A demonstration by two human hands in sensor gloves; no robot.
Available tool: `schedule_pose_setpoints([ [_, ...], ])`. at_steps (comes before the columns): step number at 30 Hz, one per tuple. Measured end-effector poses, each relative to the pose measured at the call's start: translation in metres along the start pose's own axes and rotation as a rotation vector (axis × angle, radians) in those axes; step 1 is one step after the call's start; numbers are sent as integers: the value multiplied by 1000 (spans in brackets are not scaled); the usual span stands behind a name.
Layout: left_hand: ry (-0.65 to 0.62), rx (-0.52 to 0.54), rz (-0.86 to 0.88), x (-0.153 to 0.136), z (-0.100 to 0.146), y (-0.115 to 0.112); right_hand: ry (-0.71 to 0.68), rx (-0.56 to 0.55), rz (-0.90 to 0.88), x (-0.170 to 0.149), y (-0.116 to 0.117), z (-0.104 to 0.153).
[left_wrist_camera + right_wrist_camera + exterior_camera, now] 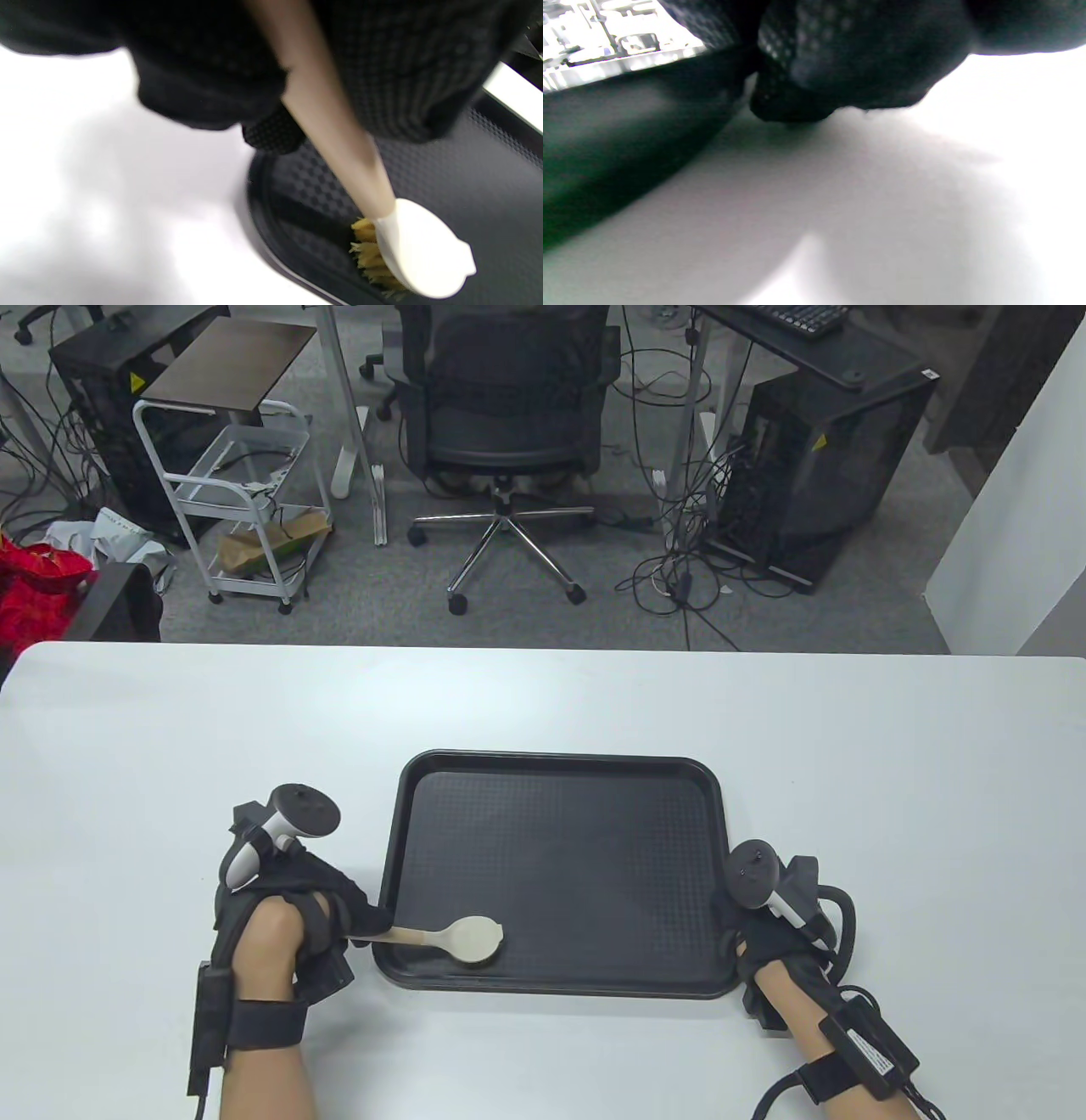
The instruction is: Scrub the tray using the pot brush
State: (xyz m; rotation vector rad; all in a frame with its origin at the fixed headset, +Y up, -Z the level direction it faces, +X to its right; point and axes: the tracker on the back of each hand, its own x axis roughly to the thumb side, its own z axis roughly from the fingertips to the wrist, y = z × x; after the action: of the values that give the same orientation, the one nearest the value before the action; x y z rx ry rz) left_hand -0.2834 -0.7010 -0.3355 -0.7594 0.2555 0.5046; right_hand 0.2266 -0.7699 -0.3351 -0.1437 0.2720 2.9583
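A black textured tray [560,831] lies on the white table. My left hand [335,912] grips the wooden handle of a pot brush [462,937], whose round pale head rests bristles down in the tray's near left corner. In the left wrist view the brush [420,250] shows yellow bristles [371,258] pressed on the tray floor [488,190]. My right hand [747,929] holds the tray's near right corner. In the right wrist view its gloved fingers [840,63] sit at the tray's dark rim [628,140], right above the table.
The white table [170,746] spreads around the tray on all sides. Beyond its far edge stand an office chair [505,407], a white trolley [237,500] and computer towers on the floor.
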Motion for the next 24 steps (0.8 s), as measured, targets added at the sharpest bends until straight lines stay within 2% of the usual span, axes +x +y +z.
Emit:
schedule_pose_setpoints([
  [11,80,55,177,-65,5,21,0,1,0,0,0,0],
  [14,-12,58,233,-68,1,24,0,1,0,0,0,0],
  [18,-126,143,239,-45,1,29,0,1,0,0,0,0],
  [24,-314,161,318,35,2,9,0,1,0,0,0,0],
])
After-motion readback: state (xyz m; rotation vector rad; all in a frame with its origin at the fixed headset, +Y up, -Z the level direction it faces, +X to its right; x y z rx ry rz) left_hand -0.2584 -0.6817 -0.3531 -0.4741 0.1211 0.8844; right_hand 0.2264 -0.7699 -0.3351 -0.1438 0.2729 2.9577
